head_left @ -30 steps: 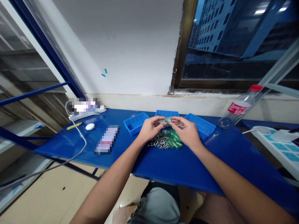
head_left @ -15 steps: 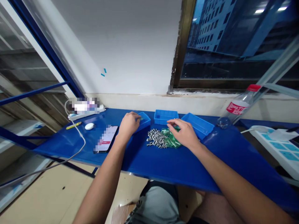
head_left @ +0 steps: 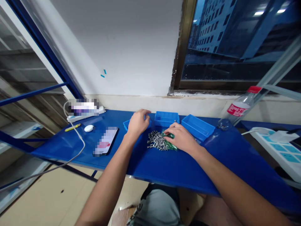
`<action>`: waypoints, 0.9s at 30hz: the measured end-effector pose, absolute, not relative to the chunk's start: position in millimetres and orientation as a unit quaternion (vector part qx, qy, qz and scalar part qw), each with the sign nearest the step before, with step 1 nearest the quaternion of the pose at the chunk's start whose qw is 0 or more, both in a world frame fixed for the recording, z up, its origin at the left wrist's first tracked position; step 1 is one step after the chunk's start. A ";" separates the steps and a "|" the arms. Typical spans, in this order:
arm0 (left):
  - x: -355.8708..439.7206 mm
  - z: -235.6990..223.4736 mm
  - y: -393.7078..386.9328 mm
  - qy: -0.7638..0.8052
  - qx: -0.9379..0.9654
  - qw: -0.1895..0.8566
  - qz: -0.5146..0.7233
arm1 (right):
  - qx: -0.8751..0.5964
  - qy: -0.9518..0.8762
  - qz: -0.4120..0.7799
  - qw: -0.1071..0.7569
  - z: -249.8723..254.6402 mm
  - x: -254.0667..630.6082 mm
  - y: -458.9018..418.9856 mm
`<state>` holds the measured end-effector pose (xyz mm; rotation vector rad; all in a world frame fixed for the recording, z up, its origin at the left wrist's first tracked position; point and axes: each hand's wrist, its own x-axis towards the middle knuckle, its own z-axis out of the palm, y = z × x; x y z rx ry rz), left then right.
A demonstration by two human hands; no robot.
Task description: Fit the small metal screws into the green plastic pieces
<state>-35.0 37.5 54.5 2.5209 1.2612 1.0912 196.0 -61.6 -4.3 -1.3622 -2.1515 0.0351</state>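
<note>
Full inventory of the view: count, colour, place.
Trays: 3, blue, table back
Screws: uncounted pile, silver, table centre
Packets: uncounted, green, beside screws
Phone: 1, pale-screened, left
Oval object: 1, white, left
Slim tool: 1, yellow, far left
Power strips: 2, white, left and right
Blurred item: 1, mixed colours, left strip
Cable: 1, grey, left
Bottle: 1, clear, back right
Table: 1, blue, centre
Wall: 1, white, behind
Window: 1, brown-framed, right
Left hand: 1, bare, by left tray
Right hand: 1, bare, at packets
</note>
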 end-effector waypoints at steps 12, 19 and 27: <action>10.0 34.1 10.7 0.221 0.884 0.210 0.353 | -0.514 -0.816 -0.071 0.255 1.3 183.2 -66.9; -1.5 27.6 9.1 0.215 0.866 0.250 0.376 | -0.543 -0.698 -0.023 0.466 5.0 187.3 -62.0; 5.7 11.6 13.6 0.220 0.792 0.407 0.399 | -0.497 -0.569 0.191 0.627 1.2 195.2 -53.3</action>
